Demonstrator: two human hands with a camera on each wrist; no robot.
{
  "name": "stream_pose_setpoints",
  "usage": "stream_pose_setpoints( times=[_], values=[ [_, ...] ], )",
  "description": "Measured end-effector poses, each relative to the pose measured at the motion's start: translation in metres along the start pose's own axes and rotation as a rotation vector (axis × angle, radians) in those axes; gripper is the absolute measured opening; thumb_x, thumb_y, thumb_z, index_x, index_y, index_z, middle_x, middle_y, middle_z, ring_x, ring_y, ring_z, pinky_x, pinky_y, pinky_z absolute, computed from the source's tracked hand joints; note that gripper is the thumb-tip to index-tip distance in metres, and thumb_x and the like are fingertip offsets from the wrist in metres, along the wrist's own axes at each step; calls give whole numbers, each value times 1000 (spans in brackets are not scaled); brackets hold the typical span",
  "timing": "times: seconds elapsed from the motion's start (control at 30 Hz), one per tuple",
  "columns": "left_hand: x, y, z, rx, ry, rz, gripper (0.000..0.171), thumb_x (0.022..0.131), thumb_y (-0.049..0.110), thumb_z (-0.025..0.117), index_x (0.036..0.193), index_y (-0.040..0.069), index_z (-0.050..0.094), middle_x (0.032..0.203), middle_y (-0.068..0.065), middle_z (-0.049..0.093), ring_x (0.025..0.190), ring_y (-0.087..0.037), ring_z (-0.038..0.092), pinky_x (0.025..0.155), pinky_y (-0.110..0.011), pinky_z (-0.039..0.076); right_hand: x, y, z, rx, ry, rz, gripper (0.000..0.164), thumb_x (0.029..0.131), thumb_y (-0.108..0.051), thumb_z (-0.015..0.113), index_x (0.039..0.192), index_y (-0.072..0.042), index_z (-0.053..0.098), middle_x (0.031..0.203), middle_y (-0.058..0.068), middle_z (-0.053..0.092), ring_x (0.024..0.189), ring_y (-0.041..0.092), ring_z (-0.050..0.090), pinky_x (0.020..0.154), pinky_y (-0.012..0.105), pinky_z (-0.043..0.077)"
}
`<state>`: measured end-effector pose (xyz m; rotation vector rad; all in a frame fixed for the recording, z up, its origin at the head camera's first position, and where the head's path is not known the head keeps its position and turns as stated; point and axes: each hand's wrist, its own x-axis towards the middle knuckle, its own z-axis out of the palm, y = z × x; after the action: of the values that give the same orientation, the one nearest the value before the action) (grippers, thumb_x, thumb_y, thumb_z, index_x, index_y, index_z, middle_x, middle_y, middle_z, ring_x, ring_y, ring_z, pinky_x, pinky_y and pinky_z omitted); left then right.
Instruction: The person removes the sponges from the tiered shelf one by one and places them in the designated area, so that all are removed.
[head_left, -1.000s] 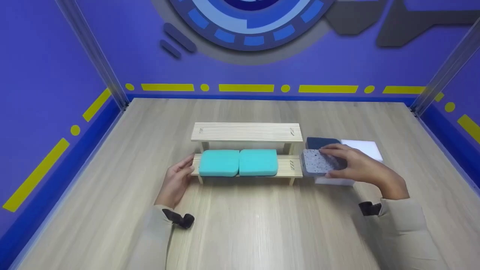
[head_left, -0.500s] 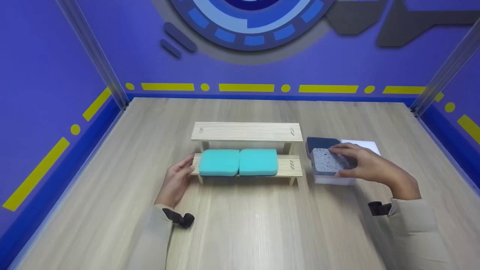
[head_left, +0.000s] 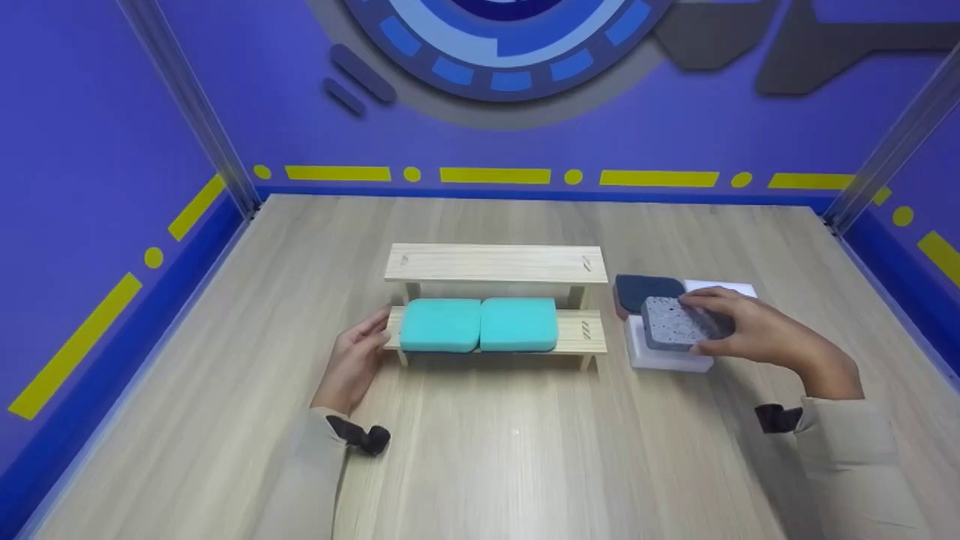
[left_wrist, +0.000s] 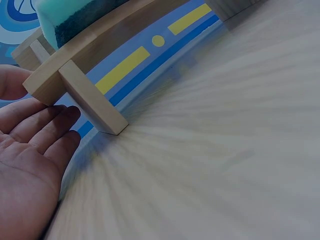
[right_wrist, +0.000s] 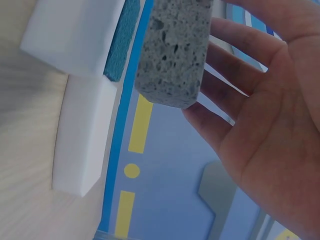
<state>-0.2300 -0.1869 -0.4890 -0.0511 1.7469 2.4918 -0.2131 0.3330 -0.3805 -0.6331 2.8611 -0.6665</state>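
Observation:
My left hand [head_left: 352, 364] grips the left end of the two-step wooden rack [head_left: 581, 330], thumb on the lower plank's end and fingers under it in the left wrist view. Two turquoise scouring sponges [head_left: 440, 326] [head_left: 517, 325] lie side by side on that lower step, and a dark scouring layer shows under one in the left wrist view. My right hand [head_left: 765, 337] holds a grey speckled sponge [head_left: 679, 322] between thumb and fingers. In the right wrist view the grey sponge [right_wrist: 175, 55] hangs above the white blocks.
Right of the rack, a white sponge block [head_left: 667, 360] lies partly beneath the grey sponge. Behind it are a dark-topped sponge [head_left: 646, 291] and another white block [head_left: 724, 287]. The rack's upper step [head_left: 495, 262] is bare. Blue panels [head_left: 480, 142] wall the table's back and sides.
My right hand has carried the grey sponge rightward, away from the rack's right end and over the front white block, uncovering more of the dark sponge. The left hand keeps its grip.

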Motion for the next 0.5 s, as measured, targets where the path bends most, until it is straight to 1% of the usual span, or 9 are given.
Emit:
stream_pose_setpoints(
  times=[0.17, 0.27, 0.4, 0.5],
  values=[
    [0, 0, 0, -6, 0, 7, 53, 94, -5, 44, 145, -9, 30, 154, -22, 30, 144, -29, 27, 117, -36, 24, -2, 5, -2, 9, -10, 21, 68, 79, -21, 78, 136, 2, 50, 138, 26, 44, 118, 41, 50, 94, 55, 45],
    [0, 0, -1, -7, -1, 7, 53, 94, -5, 45, 145, -9, 31, 153, -22, 31, 144, -29, 28, 115, -32, 29, -3, 8, -3, 16, -18, 31, 68, 78, -18, 77, 136, 3, 49, 138, 28, 43, 119, 43, 48, 95, 57, 43],
    [0, 0, -2, 0, -6, 6, 53, 94, -6, 44, 145, -9, 31, 154, -23, 30, 143, -29, 29, 110, -26, 35, -4, 10, -4, 34, -34, 68, 71, 77, -18, 77, 138, 3, 47, 140, 29, 41, 123, 46, 45, 98, 61, 41],
    [0, 0, -2, -7, -1, -2, 53, 94, -6, 44, 145, -8, 31, 154, -21, 31, 143, -28, 29, 112, -29, 33, -6, 12, -5, 31, -35, 85, 73, 77, -20, 78, 139, 2, 46, 141, 29, 40, 123, 46, 44, 100, 62, 39]
  ],
)
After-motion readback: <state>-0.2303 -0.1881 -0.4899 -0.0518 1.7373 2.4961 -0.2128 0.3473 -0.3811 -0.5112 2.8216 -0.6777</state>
